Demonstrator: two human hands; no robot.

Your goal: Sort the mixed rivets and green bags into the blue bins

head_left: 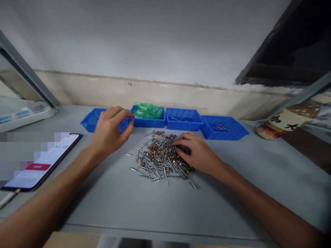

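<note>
From where I sit, a phone (63, 148) lies at nine o'clock from the pile of rivets and screws (157, 158). The left hand (111, 127) hangs over the leftmost blue bin (89, 120), thumb and fingers apart; the pile is at its four o'clock. A green bag (148, 111) fills the second bin (147, 123) at the pile's eleven. Mid-tabletop (144, 210), the pile's rivets point every way, sharing no long axis. The right hand (198, 151) is nearer, touching the pile, which lies at its nine; its grip surrounds something dark, and I can't tell whether it's clamped. The third bin (184, 125) stands at one o'clock, the rightmost bin (224, 135) at two, the jar (287, 124) beyond; nothing blocks the right hand.
</note>
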